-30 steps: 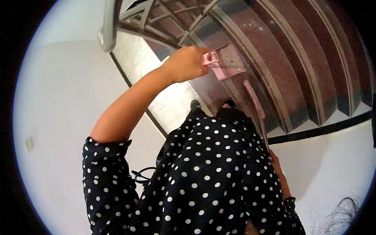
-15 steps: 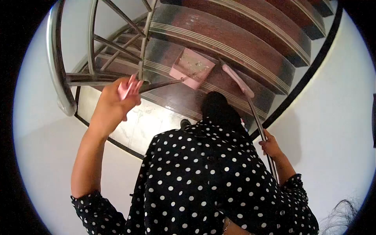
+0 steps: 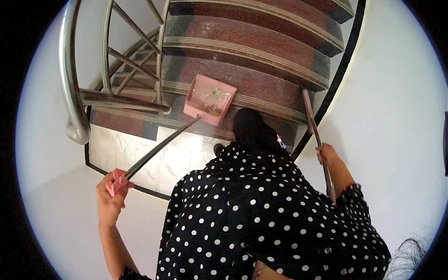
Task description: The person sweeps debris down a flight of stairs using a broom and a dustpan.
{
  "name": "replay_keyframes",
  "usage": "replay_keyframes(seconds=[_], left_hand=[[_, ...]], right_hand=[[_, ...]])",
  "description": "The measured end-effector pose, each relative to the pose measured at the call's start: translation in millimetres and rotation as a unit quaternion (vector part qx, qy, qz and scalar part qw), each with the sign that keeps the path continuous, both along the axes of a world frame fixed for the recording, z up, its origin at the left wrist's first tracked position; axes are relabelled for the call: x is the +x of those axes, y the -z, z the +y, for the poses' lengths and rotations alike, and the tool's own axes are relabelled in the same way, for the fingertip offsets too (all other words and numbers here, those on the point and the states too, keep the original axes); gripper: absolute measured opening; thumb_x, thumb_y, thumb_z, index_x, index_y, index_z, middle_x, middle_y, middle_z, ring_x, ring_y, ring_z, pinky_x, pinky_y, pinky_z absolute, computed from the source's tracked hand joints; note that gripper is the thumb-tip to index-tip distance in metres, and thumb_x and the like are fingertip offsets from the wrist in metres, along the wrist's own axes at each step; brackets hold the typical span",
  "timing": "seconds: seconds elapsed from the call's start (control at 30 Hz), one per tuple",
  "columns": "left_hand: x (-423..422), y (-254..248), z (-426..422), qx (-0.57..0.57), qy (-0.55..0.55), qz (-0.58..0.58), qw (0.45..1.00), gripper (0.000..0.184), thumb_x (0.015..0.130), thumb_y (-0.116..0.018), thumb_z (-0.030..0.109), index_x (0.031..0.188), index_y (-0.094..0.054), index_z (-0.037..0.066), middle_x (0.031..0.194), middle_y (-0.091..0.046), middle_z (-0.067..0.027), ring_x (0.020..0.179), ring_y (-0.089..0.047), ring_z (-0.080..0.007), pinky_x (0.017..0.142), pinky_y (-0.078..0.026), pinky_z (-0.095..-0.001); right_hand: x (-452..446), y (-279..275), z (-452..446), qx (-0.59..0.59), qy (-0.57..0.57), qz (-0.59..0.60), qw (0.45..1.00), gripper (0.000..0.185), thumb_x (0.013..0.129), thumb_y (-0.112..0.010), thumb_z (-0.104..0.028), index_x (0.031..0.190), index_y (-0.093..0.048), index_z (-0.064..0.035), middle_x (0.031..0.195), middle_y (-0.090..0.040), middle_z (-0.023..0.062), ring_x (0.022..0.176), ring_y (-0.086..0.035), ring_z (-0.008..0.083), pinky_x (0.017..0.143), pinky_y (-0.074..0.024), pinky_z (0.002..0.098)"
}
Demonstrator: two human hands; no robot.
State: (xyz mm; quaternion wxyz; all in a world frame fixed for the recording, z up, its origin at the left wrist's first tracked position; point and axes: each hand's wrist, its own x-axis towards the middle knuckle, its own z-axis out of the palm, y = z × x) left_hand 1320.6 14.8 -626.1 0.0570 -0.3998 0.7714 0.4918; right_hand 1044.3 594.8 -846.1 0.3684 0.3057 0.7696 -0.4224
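My left hand (image 3: pixel 112 193) is wrapped round the pink handle end of a long-handled dustpan (image 3: pixel 211 98). Bits of debris lie in its pink pan, which is over a stair step near the railing, its dark pole slanting down to my hand. On the other side, my right hand (image 3: pixel 326 155) grips the metal pole of a pink-headed broom (image 3: pixel 308 107). The broom head is near the right end of a step, beside the black skirting; its bristles are hard to make out.
Reddish-brown stairs (image 3: pixel 261 63) with striped edges curve upward ahead. A metal railing (image 3: pixel 70 70) stands at the left, with more steps behind it. Pale marble floor (image 3: pixel 175 156) lies below the steps. A white wall (image 3: pixel 387 116) rises at the right.
The dustpan's handle has swung down and left with my left hand, and its pan has shifted left and turned. The broom head has moved right, towards the wall. The view has turned.
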Motion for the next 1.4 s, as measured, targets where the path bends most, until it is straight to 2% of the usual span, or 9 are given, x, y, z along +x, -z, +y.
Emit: replay_keyframes(seconds=[0.13, 0.47, 0.77, 0.83, 0.93, 1.03, 1.23, 1.3, 1.4], left_hand=[[32.5, 1.0, -9.2, -0.020, -0.009, -0.015, 1.000, 0.029, 0.086, -0.061, 0.029, 0.095, -0.059, 0.001, 0.069, -0.063, -0.0070, 0.036, -0.039, -0.0037, 0.030, -0.028, -0.0200], [21.5, 75.7, -32.8, 0.062, 0.014, -0.033, 0.997, 0.019, 0.082, -0.059, 0.009, 0.098, -0.059, 0.000, 0.077, -0.062, -0.0037, 0.057, -0.053, -0.0059, 0.037, -0.034, -0.0191], [-9.5, 126.6, -51.3, 0.039, 0.094, -0.056, 0.993, 0.028, 0.078, -0.061, 0.003, 0.105, -0.059, 0.000, 0.070, -0.056, -0.0018, 0.053, -0.048, -0.0082, 0.043, -0.040, -0.0242], [-13.5, 133.3, -52.0, 0.038, 0.102, -0.044, 0.993, 0.027, 0.077, -0.060, 0.002, 0.105, -0.059, 0.001, 0.069, -0.055, -0.0022, 0.052, -0.048, -0.0085, 0.043, -0.041, -0.0245], [-18.3, 142.2, -56.4, 0.048, 0.110, -0.034, 0.992, 0.028, 0.077, -0.059, 0.003, 0.104, -0.060, 0.000, 0.068, -0.055, -0.0029, 0.052, -0.049, -0.0095, 0.044, -0.041, -0.0246], [-18.8, 159.3, -63.8, 0.045, 0.112, -0.028, 0.992, 0.030, 0.075, -0.058, 0.006, 0.104, -0.060, 0.000, 0.068, -0.057, -0.0054, 0.052, -0.052, -0.0120, 0.044, -0.043, -0.0254], [-29.9, 155.2, -52.1, 0.002, 0.137, -0.003, 0.991, 0.033, 0.072, -0.057, 0.007, 0.103, -0.060, -0.003, 0.069, -0.061, -0.0129, 0.054, -0.058, -0.0184, 0.048, -0.048, -0.0309], [-29.5, 154.7, -51.7, 0.000, 0.136, -0.036, 0.990, 0.031, 0.073, -0.057, 0.008, 0.102, -0.061, -0.002, 0.070, -0.062, -0.0135, 0.054, -0.059, -0.0202, 0.048, -0.049, -0.0316], [-24.2, 155.2, -52.0, 0.010, 0.132, 0.000, 0.991, 0.030, 0.073, -0.058, 0.009, 0.101, -0.061, -0.002, 0.070, -0.062, -0.0145, 0.054, -0.060, -0.0207, 0.048, -0.049, -0.0319]], right_hand=[[-6.9, 31.0, -23.2, -0.116, -0.005, -0.021, 0.993, 0.014, 0.083, -0.056, -0.017, 0.079, -0.045, -0.0086, 0.050, -0.046, 0.0029, 0.036, -0.042, 0.0155, 0.033, -0.0314, 0.0300], [9.8, -46.6, -38.1, -0.018, 0.050, -0.042, 0.998, 0.013, 0.084, -0.055, -0.016, 0.080, -0.043, -0.0161, 0.051, -0.044, -0.0030, 0.037, -0.042, 0.0095, 0.033, -0.0324, 0.0274], [-23.4, 40.6, -81.7, -0.002, -0.040, -0.030, 0.999, 0.031, 0.084, -0.055, -0.015, 0.056, -0.043, -0.0114, 0.044, -0.040, 0.0017, 0.034, -0.040, 0.0151, 0.032, -0.0303, 0.0312], [-18.7, 50.2, -109.1, -0.028, -0.151, -0.037, 0.987, 0.022, 0.083, -0.055, -0.011, 0.064, -0.045, -0.0096, 0.047, -0.043, 0.0018, 0.035, -0.041, 0.0137, 0.034, -0.0320, 0.0302], [-3.6, 37.0, -154.8, -0.090, -0.036, -0.035, 0.995, 0.009, 0.083, -0.055, -0.008, 0.078, -0.048, -0.0071, 0.051, -0.045, 0.0021, 0.037, -0.042, 0.0127, 0.036, -0.0344, 0.0278], [5.6, 2.7, -170.3, -0.126, -0.133, -0.047, 0.982, 0.014, 0.081, -0.058, -0.009, 0.091, -0.050, -0.0026, 0.055, -0.049, 0.0042, 0.040, -0.044, 0.0151, 0.039, -0.0370, 0.0296], [30.0, -60.5, -160.4, -0.125, -0.056, -0.026, 0.990, 0.014, 0.079, -0.059, -0.006, 0.089, -0.049, -0.0037, 0.055, -0.044, 0.0013, 0.038, -0.043, 0.0143, 0.035, -0.0354, 0.0291], [29.5, -52.2, -126.5, -0.079, -0.080, 0.001, 0.994, 0.030, 0.081, -0.054, -0.006, 0.111, -0.053, -0.0091, 0.051, -0.045, -0.0005, 0.032, -0.040, 0.0117, 0.030, -0.0297, 0.0279], [23.2, -49.0, -110.7, 0.002, -0.067, -0.022, 0.998, 0.015, 0.081, -0.053, -0.005, 0.095, -0.051, -0.0102, 0.051, -0.044, -0.0006, 0.033, -0.041, 0.0118, 0.030, -0.0297, 0.0277]])
